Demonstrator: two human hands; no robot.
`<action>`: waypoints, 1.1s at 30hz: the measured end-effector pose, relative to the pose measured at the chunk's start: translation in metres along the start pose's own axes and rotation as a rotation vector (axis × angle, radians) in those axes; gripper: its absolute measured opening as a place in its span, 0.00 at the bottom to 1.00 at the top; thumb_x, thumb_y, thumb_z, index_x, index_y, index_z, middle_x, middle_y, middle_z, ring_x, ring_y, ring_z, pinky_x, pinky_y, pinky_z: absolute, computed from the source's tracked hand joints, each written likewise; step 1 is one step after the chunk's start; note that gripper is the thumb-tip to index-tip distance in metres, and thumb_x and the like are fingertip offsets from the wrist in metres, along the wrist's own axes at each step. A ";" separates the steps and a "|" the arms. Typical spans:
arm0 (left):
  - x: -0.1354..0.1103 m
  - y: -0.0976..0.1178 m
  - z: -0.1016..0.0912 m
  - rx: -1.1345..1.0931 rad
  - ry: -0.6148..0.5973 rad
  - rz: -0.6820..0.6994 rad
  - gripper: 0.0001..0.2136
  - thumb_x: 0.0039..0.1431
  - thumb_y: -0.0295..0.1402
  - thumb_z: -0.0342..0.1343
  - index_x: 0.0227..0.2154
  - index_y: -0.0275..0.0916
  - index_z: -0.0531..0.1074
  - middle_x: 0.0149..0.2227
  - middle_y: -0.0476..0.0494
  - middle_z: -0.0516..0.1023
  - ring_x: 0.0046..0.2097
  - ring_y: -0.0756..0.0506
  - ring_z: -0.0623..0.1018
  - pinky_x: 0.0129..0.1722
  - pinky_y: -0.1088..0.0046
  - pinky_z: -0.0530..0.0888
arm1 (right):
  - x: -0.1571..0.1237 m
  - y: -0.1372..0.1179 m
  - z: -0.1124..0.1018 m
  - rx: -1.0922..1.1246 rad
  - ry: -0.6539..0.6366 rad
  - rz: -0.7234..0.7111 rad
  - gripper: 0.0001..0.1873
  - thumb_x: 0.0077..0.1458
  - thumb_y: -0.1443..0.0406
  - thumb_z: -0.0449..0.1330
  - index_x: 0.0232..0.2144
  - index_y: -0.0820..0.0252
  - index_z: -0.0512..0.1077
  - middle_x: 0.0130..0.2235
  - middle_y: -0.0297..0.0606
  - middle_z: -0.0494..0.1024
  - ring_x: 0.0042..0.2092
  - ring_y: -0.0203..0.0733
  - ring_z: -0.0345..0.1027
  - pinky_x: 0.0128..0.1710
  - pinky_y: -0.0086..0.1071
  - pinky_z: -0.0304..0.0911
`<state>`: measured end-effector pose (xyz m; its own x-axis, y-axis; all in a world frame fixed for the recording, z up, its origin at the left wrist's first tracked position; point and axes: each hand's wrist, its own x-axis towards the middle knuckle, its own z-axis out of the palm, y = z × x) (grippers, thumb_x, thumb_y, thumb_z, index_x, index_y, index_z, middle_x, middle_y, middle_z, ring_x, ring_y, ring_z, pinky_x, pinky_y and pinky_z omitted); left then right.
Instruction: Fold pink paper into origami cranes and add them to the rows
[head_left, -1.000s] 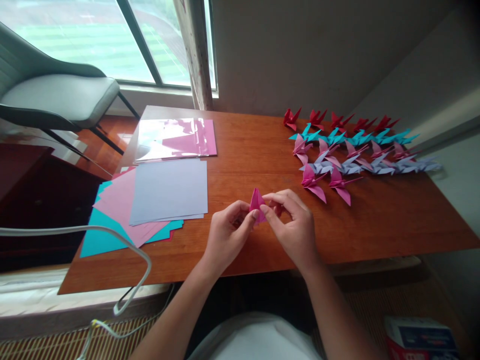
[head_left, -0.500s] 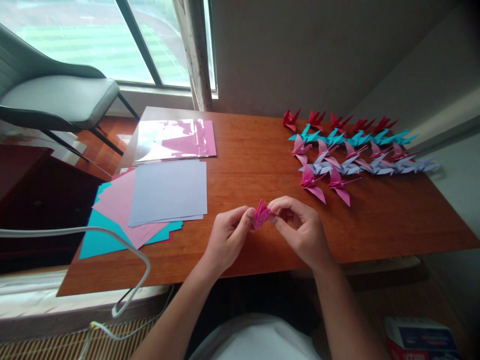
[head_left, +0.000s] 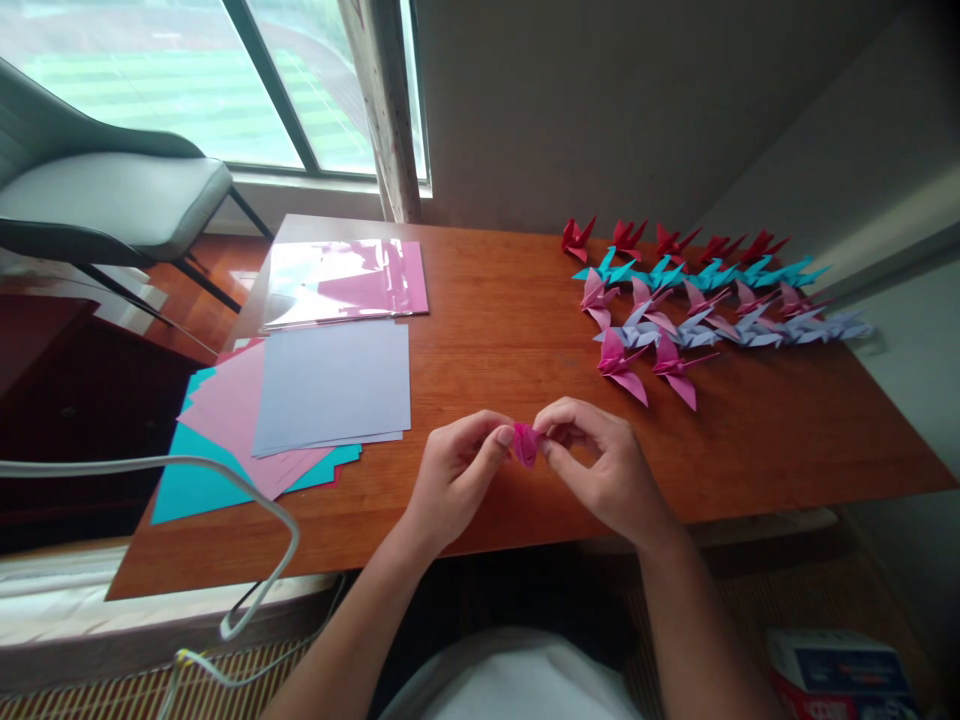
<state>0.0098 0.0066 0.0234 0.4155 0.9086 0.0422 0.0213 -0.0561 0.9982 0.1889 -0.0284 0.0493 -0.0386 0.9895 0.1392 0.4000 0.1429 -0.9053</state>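
A small folded magenta origami paper (head_left: 526, 446) is held between my two hands above the front part of the table. My left hand (head_left: 461, 475) pinches its left side between thumb and fingers. On the other side, my right hand (head_left: 596, 462) pinches its right edge. The fingertips cover the paper's ends, so its exact fold is hard to make out. Just beyond my right hand stand two magenta paper cranes (head_left: 679, 370) with spread wings.
Rows of red (head_left: 628, 238), turquoise (head_left: 660, 272), pink and pale lilac cranes line the table's (head_left: 487, 330) back right. On the left lie pale lilac sheets (head_left: 334, 385) over pink and turquoise ones, with a plastic-wrapped paper pack (head_left: 345, 282) behind. A white cable (head_left: 187, 462) crosses the left front.
The folded magenta paper has turned slightly and dropped a little, now looking more compact with its upper points less visible. Both hands keep their pinch. The whole view has shifted slightly.
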 end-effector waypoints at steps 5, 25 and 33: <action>0.000 0.001 0.000 -0.036 0.014 -0.024 0.13 0.67 0.39 0.55 0.31 0.36 0.77 0.30 0.46 0.80 0.32 0.49 0.76 0.33 0.76 0.70 | -0.002 0.000 -0.001 -0.003 -0.027 -0.004 0.09 0.55 0.75 0.58 0.34 0.57 0.73 0.34 0.34 0.76 0.34 0.39 0.71 0.35 0.32 0.67; 0.000 -0.008 0.005 -0.002 0.013 -0.029 0.05 0.62 0.30 0.58 0.40 0.37 0.73 0.37 0.44 0.80 0.36 0.47 0.81 0.35 0.76 0.76 | -0.003 -0.004 0.002 -0.141 0.008 -0.154 0.04 0.58 0.72 0.59 0.32 0.59 0.71 0.37 0.37 0.72 0.40 0.40 0.69 0.42 0.34 0.64; 0.001 -0.009 0.004 -0.021 0.172 -0.008 0.07 0.63 0.32 0.59 0.43 0.38 0.74 0.40 0.42 0.82 0.41 0.45 0.82 0.39 0.73 0.78 | -0.005 0.008 0.019 -0.127 0.251 -0.058 0.12 0.59 0.73 0.58 0.45 0.57 0.72 0.45 0.40 0.74 0.45 0.42 0.71 0.45 0.35 0.69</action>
<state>0.0135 0.0062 0.0145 0.2533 0.9666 0.0391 0.0037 -0.0414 0.9991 0.1749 -0.0316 0.0339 0.1569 0.9413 0.2988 0.5162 0.1797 -0.8374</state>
